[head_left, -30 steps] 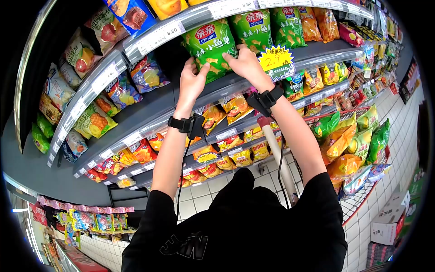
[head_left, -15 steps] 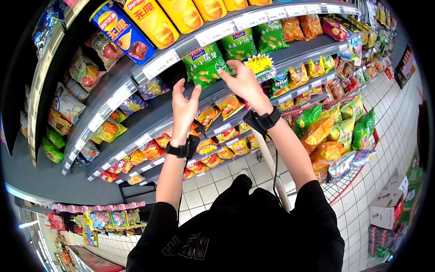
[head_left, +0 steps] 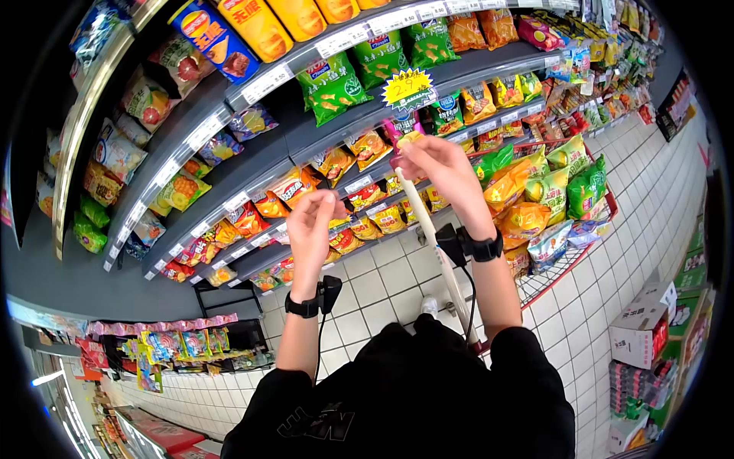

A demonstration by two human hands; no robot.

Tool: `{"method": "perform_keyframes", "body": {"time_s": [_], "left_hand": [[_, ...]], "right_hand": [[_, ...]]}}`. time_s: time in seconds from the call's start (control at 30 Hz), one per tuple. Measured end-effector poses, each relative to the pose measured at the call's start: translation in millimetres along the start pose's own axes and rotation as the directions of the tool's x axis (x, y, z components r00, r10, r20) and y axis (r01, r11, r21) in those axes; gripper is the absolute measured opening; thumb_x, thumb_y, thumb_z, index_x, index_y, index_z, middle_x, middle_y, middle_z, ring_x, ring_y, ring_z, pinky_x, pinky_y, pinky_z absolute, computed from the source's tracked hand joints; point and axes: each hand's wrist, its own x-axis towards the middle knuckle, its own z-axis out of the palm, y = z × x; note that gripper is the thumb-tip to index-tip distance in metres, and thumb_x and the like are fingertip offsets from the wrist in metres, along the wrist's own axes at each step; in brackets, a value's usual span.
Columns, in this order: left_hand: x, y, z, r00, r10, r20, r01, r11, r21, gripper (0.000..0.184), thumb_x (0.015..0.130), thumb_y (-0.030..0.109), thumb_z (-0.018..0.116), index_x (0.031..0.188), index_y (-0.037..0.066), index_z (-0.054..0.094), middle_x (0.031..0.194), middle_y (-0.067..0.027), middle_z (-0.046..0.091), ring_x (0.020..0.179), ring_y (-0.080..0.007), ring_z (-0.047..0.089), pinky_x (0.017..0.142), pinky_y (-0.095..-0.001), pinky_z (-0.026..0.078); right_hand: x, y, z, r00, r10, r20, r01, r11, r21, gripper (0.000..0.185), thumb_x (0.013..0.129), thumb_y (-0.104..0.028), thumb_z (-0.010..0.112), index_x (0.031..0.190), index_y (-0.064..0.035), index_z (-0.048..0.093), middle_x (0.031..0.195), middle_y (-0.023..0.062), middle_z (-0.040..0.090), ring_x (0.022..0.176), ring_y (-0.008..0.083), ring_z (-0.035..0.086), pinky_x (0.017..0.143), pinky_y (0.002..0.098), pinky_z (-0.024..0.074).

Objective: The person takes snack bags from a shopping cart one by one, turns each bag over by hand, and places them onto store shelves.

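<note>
My left hand (head_left: 310, 233) is raised in front of the lower shelves, its fingers curled in loosely against the thumb, with nothing seen in them. Behind it lie orange snack bags (head_left: 293, 186). My right hand (head_left: 447, 172) has its fingers drawn together near the red end of a long white bar (head_left: 434, 249). A small yellow patch shows at those fingertips; whether it is held or lies behind them I cannot tell. Just above is a magenta snack bag (head_left: 403, 126). Higher up, a green snack bag (head_left: 330, 88) leans over its shelf edge, apart from both hands.
A starburst price sign (head_left: 409, 89) hangs from the shelf edge. To the right, a red-rimmed shopping cart (head_left: 569, 264) holds several snack bags. Chip canisters (head_left: 216, 42) line the top shelf. Cardboard boxes (head_left: 642, 325) stand at far right on the tiled floor.
Both hands have come down and away from the green bag, which stays on the shelf. Their fingers, spread before, are now drawn in. The right hand has moved to the right.
</note>
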Motion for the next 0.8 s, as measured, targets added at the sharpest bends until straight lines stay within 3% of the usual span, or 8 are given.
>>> {"method": "perform_keyframes", "body": {"time_s": [0.1,0.3,0.63,0.8], "left_hand": [[-29.2,-16.8,-15.7,0.999,0.019,0.034,-0.017,0.999,-0.038,0.018,0.096,0.015,0.058,0.099,-0.003,0.061,0.084,-0.0083,0.067,0.075,-0.0134,0.063,0.071,-0.0277,0.052],[-116.7,-16.1,-49.1,0.997,-0.027,-0.069,0.022,0.997,-0.073,0.018,0.095,0.016,0.06,0.098,-0.003,0.061,0.083,-0.0077,0.067,0.074,-0.0128,0.063,0.069,-0.0276,0.052],[-308.7,-21.7,-99.6,0.954,-0.054,-0.294,0.0,0.984,-0.18,0.019,0.095,0.016,0.058,0.098,-0.003,0.062,0.084,-0.0079,0.065,0.072,-0.014,0.061,0.068,-0.0292,0.053],[-366.6,-19.3,-82.1,0.96,-0.121,-0.252,0.059,0.969,-0.242,0.021,0.095,0.019,0.058,0.097,-0.002,0.062,0.081,-0.0069,0.063,0.071,-0.0136,0.059,0.067,-0.0298,0.052]], "right_hand": [[-35.6,5.3,-4.5,1.0,0.012,-0.023,-0.011,0.999,0.051,0.024,0.092,-0.024,0.064,0.092,0.0001,0.065,0.081,0.0058,0.068,0.073,0.0121,0.064,0.069,0.0253,0.0517],[-108.0,29.7,15.8,0.99,0.143,0.01,-0.143,0.985,0.094,0.025,0.094,-0.025,0.062,0.089,0.0002,0.063,0.08,0.0051,0.066,0.069,0.0119,0.063,0.068,0.0266,0.0527],[-264.3,46.7,73.7,0.97,0.183,0.159,-0.19,0.981,0.029,0.024,0.094,-0.024,0.061,0.089,-0.0009,0.063,0.079,0.0052,0.066,0.068,0.012,0.063,0.065,0.0264,0.0528],[-332.0,33.4,52.0,0.962,0.246,0.117,-0.241,0.969,-0.06,0.024,0.094,-0.024,0.061,0.09,-0.0008,0.062,0.079,0.0065,0.067,0.068,0.0129,0.063,0.065,0.0263,0.0532]]}}
